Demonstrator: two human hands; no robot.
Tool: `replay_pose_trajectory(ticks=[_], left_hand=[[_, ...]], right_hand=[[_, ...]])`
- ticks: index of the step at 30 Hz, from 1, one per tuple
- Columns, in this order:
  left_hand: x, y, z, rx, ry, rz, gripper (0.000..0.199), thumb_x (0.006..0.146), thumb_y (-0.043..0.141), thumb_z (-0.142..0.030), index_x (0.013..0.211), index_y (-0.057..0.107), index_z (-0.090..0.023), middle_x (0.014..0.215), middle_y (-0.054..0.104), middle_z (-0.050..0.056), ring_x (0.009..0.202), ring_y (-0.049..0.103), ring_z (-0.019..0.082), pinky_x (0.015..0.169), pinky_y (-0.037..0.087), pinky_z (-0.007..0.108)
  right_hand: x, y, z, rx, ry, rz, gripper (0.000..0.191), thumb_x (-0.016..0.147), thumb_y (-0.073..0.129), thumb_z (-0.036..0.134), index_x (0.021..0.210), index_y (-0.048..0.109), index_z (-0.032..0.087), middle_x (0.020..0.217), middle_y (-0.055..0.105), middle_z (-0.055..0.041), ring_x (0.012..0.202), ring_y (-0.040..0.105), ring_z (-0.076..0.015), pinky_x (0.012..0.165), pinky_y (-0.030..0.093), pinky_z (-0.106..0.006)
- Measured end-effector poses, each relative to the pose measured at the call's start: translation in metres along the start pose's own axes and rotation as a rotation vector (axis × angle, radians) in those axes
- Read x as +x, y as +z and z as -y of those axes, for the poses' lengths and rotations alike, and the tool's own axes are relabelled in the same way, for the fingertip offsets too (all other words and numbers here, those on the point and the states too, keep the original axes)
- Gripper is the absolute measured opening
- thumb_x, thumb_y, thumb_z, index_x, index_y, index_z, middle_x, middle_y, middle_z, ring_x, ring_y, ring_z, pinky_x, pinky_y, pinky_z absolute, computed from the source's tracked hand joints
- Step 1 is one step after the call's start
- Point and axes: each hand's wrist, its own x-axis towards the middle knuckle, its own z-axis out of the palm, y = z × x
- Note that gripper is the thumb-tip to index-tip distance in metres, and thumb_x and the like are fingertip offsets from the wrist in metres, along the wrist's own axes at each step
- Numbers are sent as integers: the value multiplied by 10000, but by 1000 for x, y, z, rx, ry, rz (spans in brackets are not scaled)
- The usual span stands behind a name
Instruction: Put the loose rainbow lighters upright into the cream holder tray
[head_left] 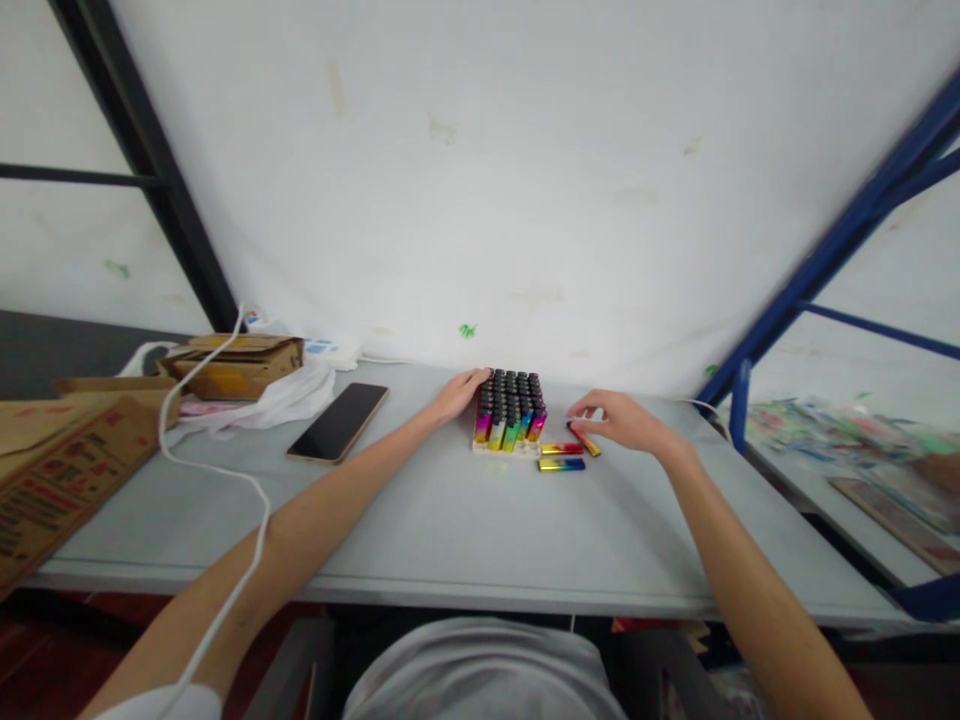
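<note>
A block of upright lighters (513, 400) with black tops and shiny multicoloured bodies stands in a low white tray (504, 449). My left hand (456, 394) rests against its back left side, fingers stretched along the corner, some of them hidden. To the right of the tray, my right hand (616, 417) hovers low with thumb and fingers curved and apart. Just below those fingertips a red and yellow lighter (588, 441) lies slantwise; contact is hard to make out. Beside it lie a red and yellow lighter (561, 449) and a blue and yellow lighter (561, 465).
A dark phone (339, 422) lies left of my left forearm. Cardboard boxes (244, 368) and a white plastic bag (289, 405) crowd the table's left end. A white cable (259, 490) hangs across my left arm. Blue metal posts (780, 285) stand at the right.
</note>
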Motion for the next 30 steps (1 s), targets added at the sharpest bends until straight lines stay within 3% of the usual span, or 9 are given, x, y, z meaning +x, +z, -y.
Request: replay_pose_trajectory(ticks=[4, 11, 15, 19, 23, 25, 28, 30], left_hand=[[0, -1, 1, 12, -1, 7, 548, 892, 466, -622, 1009, 724, -154, 1109, 749, 83, 1110, 621, 268, 1053, 420, 381], [2, -1, 7, 20, -1, -10, 556, 903, 459, -635, 1005, 721, -156, 1092, 747, 79, 1098, 618, 266, 1043, 420, 383], [3, -1, 9, 16, -12, -4, 560, 902, 456, -639, 1008, 719, -156, 1095, 747, 79, 1097, 619, 260, 1040, 422, 374], [4, -1, 11, 11, -8, 1, 566, 902, 457, -644, 1019, 718, -156, 1112, 746, 81, 1120, 615, 264, 1050, 419, 381], [5, -1, 14, 6, -6, -2, 559, 905, 465, -641, 1018, 722, -158, 1097, 749, 80, 1105, 624, 268, 1055, 420, 398], [5, -1, 15, 6, -13, -9, 555, 903, 471, -638, 1015, 727, -159, 1090, 752, 81, 1097, 628, 271, 1050, 424, 403], [5, -1, 15, 3, -20, -21, 555, 899, 477, -639, 1012, 734, -161, 1094, 756, 81, 1100, 628, 277, 1051, 425, 400], [4, -1, 13, 5, -21, -23, 556, 897, 477, -644, 1001, 736, -162, 1097, 757, 80, 1104, 625, 279, 1054, 423, 394]], right_hand=[[-18, 20, -26, -2, 78, 15, 300, 818, 718, 453, 962, 812, 207, 960, 750, -106, 847, 653, -257, 821, 500, -380], [-16, 33, -20, 25, -20, 126, 247, 825, 727, 432, 858, 797, 197, 936, 722, -110, 913, 631, -263, 868, 474, -379], [-17, 37, -24, 78, 7, 51, 265, 871, 670, 443, 906, 724, 187, 919, 712, -84, 873, 627, -232, 821, 473, -360], [-17, 36, -25, 330, 130, -137, 368, 873, 655, 526, 991, 647, 178, 870, 705, -53, 769, 620, -196, 718, 470, -332], [-6, 31, -2, 712, 200, -285, 458, 759, 772, 568, 950, 669, 164, 808, 669, -19, 677, 548, -141, 656, 458, -297], [1, 30, 17, 876, 200, -328, 432, 745, 795, 558, 915, 677, 178, 825, 650, -6, 721, 560, -132, 690, 478, -287], [10, 29, 48, 1064, 168, -342, 392, 788, 761, 572, 887, 625, 217, 870, 652, -7, 843, 611, -155, 754, 516, -296], [15, 31, 66, 1158, 135, -314, 381, 825, 727, 578, 906, 566, 243, 842, 650, 1, 818, 620, -159, 727, 524, -298]])
